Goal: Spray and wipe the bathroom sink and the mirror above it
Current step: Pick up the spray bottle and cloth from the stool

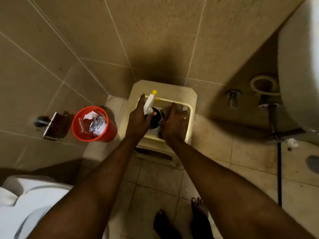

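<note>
The spray bottle stands in a basket on a stool, its neck gripped by the left hand. Just right of that grip, the right hand curls over what may be a cloth. Left of the stool is a red bin; the sink is far right.

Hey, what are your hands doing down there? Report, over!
Left hand grips spray bottle in the basket on the stool. Right hand reaches into basket, grip unclear. Sink not yet touched. Nothing blocking.
</note>
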